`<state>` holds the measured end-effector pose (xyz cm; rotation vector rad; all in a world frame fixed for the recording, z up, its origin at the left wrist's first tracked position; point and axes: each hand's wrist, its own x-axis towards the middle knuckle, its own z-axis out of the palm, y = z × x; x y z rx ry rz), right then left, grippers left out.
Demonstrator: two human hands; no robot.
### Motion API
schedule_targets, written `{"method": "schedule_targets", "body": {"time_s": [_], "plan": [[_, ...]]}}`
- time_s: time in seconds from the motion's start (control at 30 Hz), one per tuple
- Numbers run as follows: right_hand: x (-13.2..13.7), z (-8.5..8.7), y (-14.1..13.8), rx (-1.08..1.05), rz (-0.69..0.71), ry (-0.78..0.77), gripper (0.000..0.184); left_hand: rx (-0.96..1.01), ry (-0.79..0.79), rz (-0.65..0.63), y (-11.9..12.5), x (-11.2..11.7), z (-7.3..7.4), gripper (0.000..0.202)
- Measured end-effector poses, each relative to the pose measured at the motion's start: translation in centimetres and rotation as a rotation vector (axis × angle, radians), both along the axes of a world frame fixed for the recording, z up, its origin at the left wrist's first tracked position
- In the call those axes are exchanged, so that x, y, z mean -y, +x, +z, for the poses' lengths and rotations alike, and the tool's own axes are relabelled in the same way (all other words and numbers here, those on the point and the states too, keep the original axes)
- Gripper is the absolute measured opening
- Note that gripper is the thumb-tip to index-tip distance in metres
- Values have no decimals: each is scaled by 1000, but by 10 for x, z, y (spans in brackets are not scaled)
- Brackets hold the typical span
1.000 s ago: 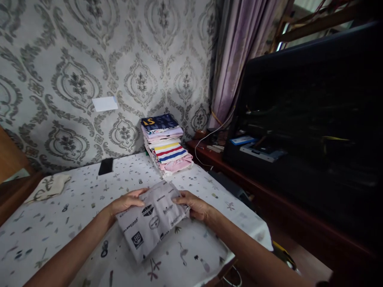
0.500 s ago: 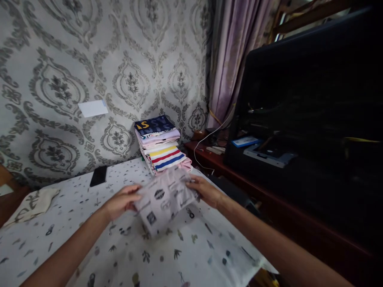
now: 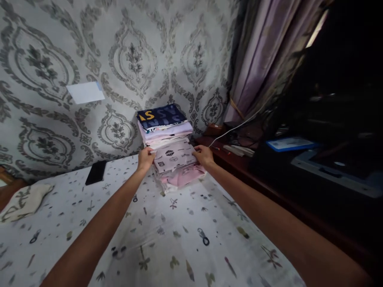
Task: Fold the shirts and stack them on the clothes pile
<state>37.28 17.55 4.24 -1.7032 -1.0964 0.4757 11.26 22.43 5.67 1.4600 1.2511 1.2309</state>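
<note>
Since half a second ago: folded grey printed garment (image 3: 173, 155) went from mid-air over the desk (image 3: 167, 247) to the front, lower part of the clothes stack (image 3: 164, 139). Both hands travelled forward with it. It now covers the spot where the striped garment showed.

Left hand (image 3: 145, 158): fingers pinched at the garment's left edge, hardly any gap, thumb toward the near side. Right hand (image 3: 204, 154): same at the right edge, thumb and fingers drawn together on it (undersides of both grips hidden). Garment lies nearly flat, logo print up, both arms stretched out.

Directly below it, a pink garment (image 3: 187, 177) sticks out toward the camera. Behind it the stack rises higher: navy garment (image 3: 161, 116) with yellow and grey lettering on top, lilac garment (image 3: 172, 133) lower down.

Elsewhere: black phone (image 3: 96, 173) flat on the desk, left of the stack, near the wall (image 3: 119, 131). Cream cloth (image 3: 25, 202) with dark lettering at the far left. White paper (image 3: 85, 92) on the wall. White cable (image 3: 233, 130) runs just beyond the right hand.
</note>
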Motion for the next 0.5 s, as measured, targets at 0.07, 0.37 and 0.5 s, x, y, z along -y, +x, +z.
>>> {"method": "schedule_targets", "body": {"time_s": [0.07,0.37,0.5], "plan": [[5,1,-4,87,-12,-16,29,-33,12,9,-2,-2,-8,17],[29,-21,-74,875,345,191,50,-300,118,-25,-80,69,-37,19],[14,-37,-69,899,395,142,51,-511,135,114,-173,97,-48,17]]}}
